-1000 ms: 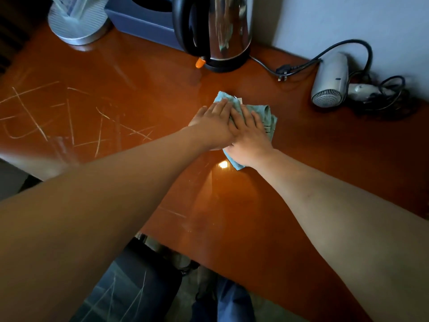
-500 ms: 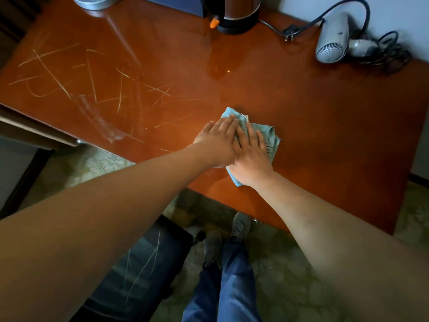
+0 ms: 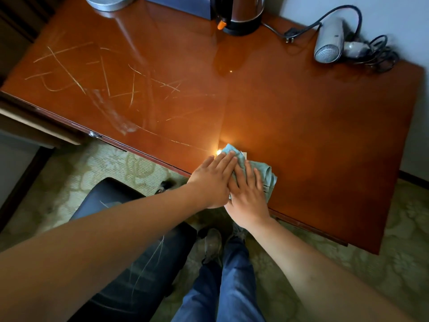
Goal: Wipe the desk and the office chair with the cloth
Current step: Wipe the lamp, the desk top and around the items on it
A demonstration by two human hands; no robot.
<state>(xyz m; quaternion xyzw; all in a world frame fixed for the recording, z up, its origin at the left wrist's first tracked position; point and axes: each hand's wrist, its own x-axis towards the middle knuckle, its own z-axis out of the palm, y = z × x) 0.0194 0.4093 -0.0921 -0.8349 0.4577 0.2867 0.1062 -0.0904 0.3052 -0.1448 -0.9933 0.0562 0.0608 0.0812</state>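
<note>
At the near edge of the glossy wooden desk (image 3: 313, 126), a thin, limp light-blue cloth (image 3: 267, 176) lies bunched; it should slide easily, best driven by flat palms. Both arms reach forward, left hand (image 3: 212, 180) overlapping right hand (image 3: 249, 198), fingers straight, pressing the cloth down.

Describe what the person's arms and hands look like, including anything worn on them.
Both arms are bare along all that shows, with no sleeve edge in view. The left hand and right hand wear no gloves, and no ring, watch or bracelet is visible on fingers or wrists. Lower down, blue jeans cover the legs.
</note>
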